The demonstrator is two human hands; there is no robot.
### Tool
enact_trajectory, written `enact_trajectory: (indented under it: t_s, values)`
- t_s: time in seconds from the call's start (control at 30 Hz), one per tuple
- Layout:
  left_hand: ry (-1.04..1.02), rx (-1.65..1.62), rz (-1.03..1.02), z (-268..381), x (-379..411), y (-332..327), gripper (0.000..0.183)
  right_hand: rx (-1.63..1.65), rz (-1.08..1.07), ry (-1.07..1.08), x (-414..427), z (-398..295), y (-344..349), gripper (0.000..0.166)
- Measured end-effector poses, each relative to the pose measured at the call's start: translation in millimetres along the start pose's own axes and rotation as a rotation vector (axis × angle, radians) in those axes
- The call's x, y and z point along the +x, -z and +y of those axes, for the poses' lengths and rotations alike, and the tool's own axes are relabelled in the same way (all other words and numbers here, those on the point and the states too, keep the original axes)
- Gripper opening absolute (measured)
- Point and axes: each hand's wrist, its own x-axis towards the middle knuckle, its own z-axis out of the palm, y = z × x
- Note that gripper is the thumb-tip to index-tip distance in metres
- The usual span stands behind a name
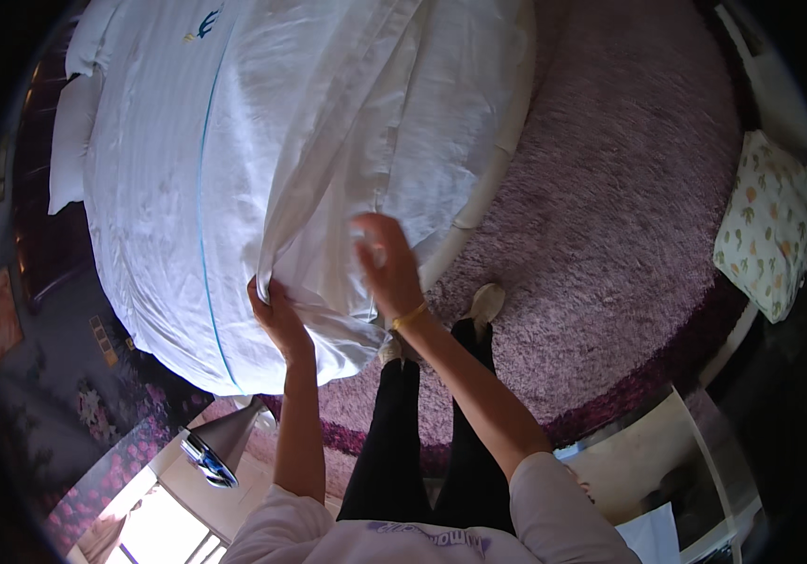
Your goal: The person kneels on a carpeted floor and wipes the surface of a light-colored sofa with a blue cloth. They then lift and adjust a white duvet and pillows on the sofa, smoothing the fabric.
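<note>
A white duvet cover with a thin blue stripe (202, 211) lies spread over a rounded bed, with part of it folded back in loose layers near me. My left hand (280, 317) pinches the raised edge of this white fabric between thumb and fingers. Over the folded layers, to the right of it, is my right hand (388, 264), slightly blurred, its fingers apart and curved with nothing seen in them. A pale bed rim (477, 204) curves along the right side of the bedding.
White pillows (72, 144) rest at the bed's far left by a dark headboard. A purple shaggy rug (608, 197) lies under my feet. At the right is a patterned cushion (770, 225). A cone-shaped object (223, 437) stands at the lower left, near a bright window (164, 529).
</note>
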Motion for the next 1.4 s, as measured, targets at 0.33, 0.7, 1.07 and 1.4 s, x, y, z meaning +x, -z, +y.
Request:
enact_trajectory:
  t_s: [0.33, 0.7, 1.07, 1.4]
  values:
    - [-0.294, 0.396, -0.310, 19, -26, -30, 0.045, -0.035, -0.140, -0.246, 17, 39, -31, 0.021]
    - [-0.075, 0.094, 0.003, 23, 30, 20, 0.026, -0.099, -0.006, -0.200, 17, 24, -59, 0.024]
    - [-0.251, 0.393, -0.112, 49, 0, 33, 0.021, 0.382, -0.058, -0.566, -13, 1, -31, 0.065]
    - [-0.307, 0.316, -0.584, 5, -68, -32, 0.028, -0.140, 0.209, -0.657, -63, 68, 52, 0.045]
